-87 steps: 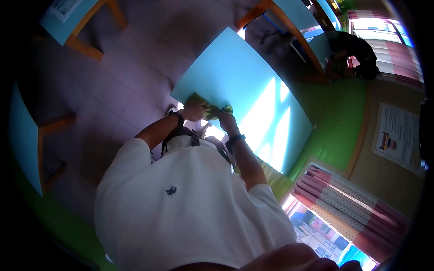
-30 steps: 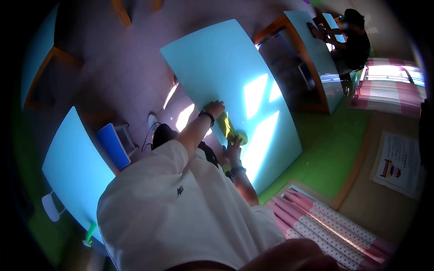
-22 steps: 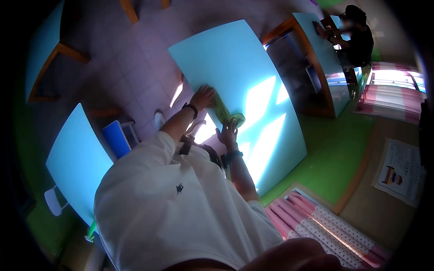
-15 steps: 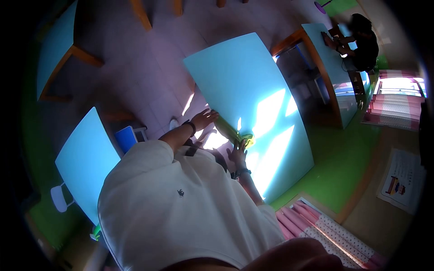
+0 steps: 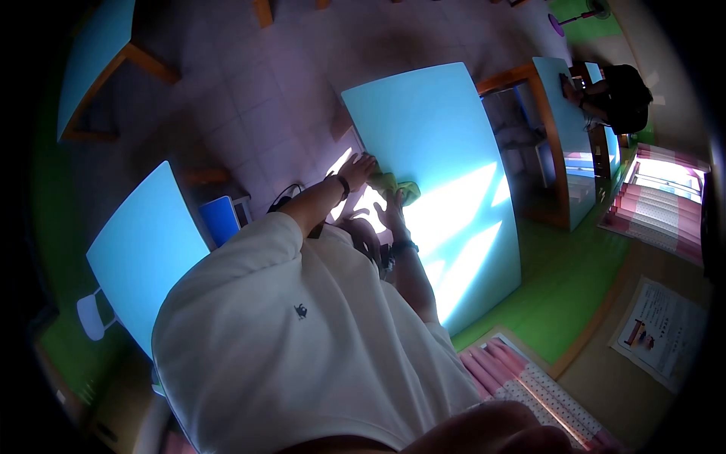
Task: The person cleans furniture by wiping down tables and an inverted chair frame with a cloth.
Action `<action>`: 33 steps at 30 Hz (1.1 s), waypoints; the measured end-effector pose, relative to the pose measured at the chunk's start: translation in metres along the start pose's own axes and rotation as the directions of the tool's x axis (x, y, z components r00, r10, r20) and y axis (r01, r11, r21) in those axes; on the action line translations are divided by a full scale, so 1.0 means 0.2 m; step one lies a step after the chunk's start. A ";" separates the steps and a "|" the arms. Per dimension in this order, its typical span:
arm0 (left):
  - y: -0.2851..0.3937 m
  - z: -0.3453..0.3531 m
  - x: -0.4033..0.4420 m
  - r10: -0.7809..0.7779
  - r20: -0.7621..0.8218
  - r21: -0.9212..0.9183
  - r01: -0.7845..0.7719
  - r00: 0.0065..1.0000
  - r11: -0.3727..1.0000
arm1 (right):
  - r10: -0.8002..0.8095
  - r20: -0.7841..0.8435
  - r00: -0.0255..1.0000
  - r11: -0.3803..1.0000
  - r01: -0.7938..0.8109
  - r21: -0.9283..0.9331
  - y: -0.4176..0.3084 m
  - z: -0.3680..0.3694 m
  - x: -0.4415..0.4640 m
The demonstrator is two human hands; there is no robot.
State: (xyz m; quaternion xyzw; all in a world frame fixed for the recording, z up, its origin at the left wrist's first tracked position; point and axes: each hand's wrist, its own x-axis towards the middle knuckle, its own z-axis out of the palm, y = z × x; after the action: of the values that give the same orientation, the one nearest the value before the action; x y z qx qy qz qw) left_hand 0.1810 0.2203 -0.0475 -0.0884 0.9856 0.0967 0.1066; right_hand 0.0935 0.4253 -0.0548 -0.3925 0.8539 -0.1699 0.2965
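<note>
A crumpled green cloth point(image 5: 386, 183) lies near the close left edge of a light blue table point(image 5: 423, 106). Flat at the cloth's left end, with its fingers stretched out, rests my left hand point(image 5: 360, 172). My right hand point(image 5: 393, 215) touches the cloth's lower right part with its fingertips, the thumb spread away from the fingers. Both wrists wear dark bands. Bright sunlight falls on the table to the right of the cloth.
Another blue table point(image 5: 147, 257) stands at the left, with a blue chair point(image 5: 220, 220) beside it. A person in dark clothes point(image 5: 624, 98) leans over a table point(image 5: 563, 113) at the upper right. Pink curtains point(image 5: 522, 378) hang at the lower right.
The cloth has gone from a long strip to a shorter, bunched shape, and my hands are closer together than half a second ago. The table has shifted right in view.
</note>
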 end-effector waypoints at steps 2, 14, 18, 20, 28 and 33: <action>-0.08 -0.01 0.02 0.034 0.020 0.034 -0.035 0.999 0.999 | 0.025 0.037 0.999 1.000 -0.025 -0.008 -0.07 0.01 0.08; -0.19 -0.17 0.35 -0.140 -0.073 -0.342 0.107 0.987 0.934 | 0.203 0.283 0.937 0.943 -0.109 -0.314 -0.31 -0.31 0.74; -0.36 -0.27 0.42 -0.193 -0.132 -0.353 0.136 0.972 0.926 | 0.051 0.296 0.954 0.922 0.068 -0.381 -0.23 -0.34 1.17; -0.46 -0.28 0.47 -0.204 0.026 -0.359 0.200 0.979 0.912 | 0.023 0.283 0.959 0.951 0.066 -0.302 -0.33 -0.42 1.28; -0.61 -0.35 0.60 0.147 0.046 -0.054 -0.144 0.988 0.988 | -0.217 -0.061 0.974 0.974 0.221 0.053 -0.12 -0.40 1.22; -0.68 -0.25 0.63 0.311 -0.170 0.091 -0.300 0.935 0.950 | 0.094 -0.232 0.968 0.995 -0.099 -0.011 -0.08 -0.39 0.92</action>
State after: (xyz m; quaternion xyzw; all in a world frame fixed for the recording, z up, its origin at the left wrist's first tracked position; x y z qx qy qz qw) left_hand 0.0764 0.0587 -0.0520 0.0608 0.9956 0.0719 0.0023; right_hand -0.0418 0.2777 -0.0545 -0.3313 0.9026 -0.1901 0.1986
